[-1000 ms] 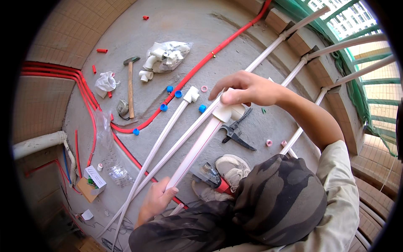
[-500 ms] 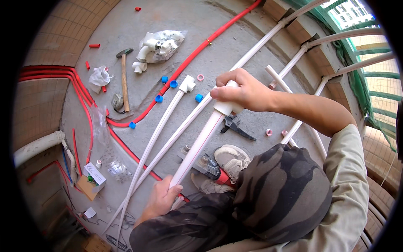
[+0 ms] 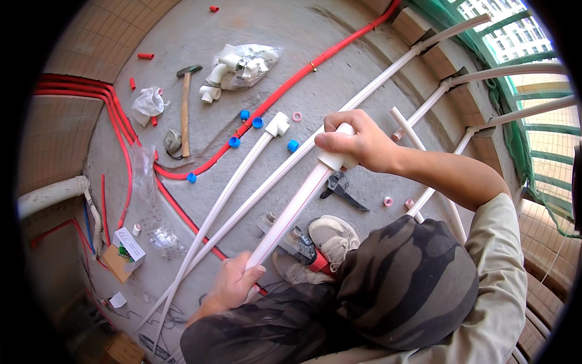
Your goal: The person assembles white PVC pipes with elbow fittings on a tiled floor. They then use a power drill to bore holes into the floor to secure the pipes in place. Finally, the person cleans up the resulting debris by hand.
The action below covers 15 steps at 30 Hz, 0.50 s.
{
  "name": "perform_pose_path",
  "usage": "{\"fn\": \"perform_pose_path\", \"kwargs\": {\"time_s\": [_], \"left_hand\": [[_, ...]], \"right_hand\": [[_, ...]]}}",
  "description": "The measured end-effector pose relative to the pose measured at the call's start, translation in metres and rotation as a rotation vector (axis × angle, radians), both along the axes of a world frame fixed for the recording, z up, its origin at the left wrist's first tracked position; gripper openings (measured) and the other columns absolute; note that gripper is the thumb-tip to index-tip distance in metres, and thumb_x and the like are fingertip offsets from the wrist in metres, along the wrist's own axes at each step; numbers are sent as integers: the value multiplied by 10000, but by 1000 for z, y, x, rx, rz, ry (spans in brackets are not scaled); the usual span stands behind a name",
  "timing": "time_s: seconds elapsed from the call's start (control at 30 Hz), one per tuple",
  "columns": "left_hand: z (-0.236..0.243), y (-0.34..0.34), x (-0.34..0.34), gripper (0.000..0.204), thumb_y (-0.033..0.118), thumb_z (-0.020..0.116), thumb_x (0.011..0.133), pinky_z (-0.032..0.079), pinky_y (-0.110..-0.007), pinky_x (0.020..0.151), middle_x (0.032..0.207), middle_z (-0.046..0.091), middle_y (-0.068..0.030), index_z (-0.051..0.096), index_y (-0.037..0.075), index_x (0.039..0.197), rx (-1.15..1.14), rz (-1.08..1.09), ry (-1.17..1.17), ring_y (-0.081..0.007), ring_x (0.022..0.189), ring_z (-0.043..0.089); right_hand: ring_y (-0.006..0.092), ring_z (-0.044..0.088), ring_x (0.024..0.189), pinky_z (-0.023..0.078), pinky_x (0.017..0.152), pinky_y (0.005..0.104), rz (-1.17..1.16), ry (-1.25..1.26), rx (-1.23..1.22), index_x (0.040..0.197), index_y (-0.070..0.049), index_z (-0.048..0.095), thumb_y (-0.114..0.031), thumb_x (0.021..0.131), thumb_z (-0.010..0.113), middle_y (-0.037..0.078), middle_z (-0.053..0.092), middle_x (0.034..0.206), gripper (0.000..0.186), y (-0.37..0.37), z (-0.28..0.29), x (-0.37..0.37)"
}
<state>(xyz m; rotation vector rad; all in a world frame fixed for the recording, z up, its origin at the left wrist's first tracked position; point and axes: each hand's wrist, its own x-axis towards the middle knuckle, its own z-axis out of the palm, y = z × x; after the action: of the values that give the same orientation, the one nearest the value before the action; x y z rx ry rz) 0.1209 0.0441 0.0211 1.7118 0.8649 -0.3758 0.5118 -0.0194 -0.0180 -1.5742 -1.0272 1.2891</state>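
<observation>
My right hand (image 3: 354,142) is wrapped round a white elbow or tee fitting (image 3: 330,160) at the upper end of a white, red-striped pipe (image 3: 290,210). Lower down, my left hand (image 3: 237,282) grips the same pipe. Behind the fitting lies a black pickaxe-like tool (image 3: 342,193), partly hidden. Beneath the pipe, by my shoe (image 3: 333,236), is a grey-and-red tool (image 3: 318,259) with metal dies. To the left, a thinner white pipe with an angled fitting (image 3: 277,126) rests on the concrete, beside blue caps (image 3: 258,123).
A hammer (image 3: 185,115), a bag of fittings (image 3: 245,70) and a small box (image 3: 121,261) lie on the floor (image 3: 206,151). Red conduit (image 3: 291,83) crosses it. White pipes (image 3: 388,74) run to stepped tiled ledges on the right; tiled walls (image 3: 60,133) bound the left.
My right hand has closed round the fitting, after its fingers were stretched over it. A loose white pipe at the right now shows beyond that hand. The view has shifted slightly.
</observation>
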Motion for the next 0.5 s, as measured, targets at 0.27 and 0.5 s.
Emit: {"fn": "perform_pose_path", "kwargs": {"time_s": [0.27, 0.5], "left_hand": [[-6, -1, 5, 414, 415, 676, 986, 504, -482, 621, 690, 640, -221, 599, 13, 926, 71, -12, 25, -458, 693, 672], [-9, -4, -10, 358, 317, 748, 923, 476, -468, 620, 725, 600, -241, 585, 3, 868, 226, 54, 2, -474, 719, 624]], "right_hand": [[103, 602, 752, 466, 639, 280, 116, 12, -62, 813, -31, 632, -393, 890, 777, 32, 621, 776, 397, 2, -5, 9], [100, 624, 815, 481, 690, 267, 495, 159, -108, 993, 4, 737, -197, 716, 960, 28, 699, 917, 409, 15, 9, 22]]}}
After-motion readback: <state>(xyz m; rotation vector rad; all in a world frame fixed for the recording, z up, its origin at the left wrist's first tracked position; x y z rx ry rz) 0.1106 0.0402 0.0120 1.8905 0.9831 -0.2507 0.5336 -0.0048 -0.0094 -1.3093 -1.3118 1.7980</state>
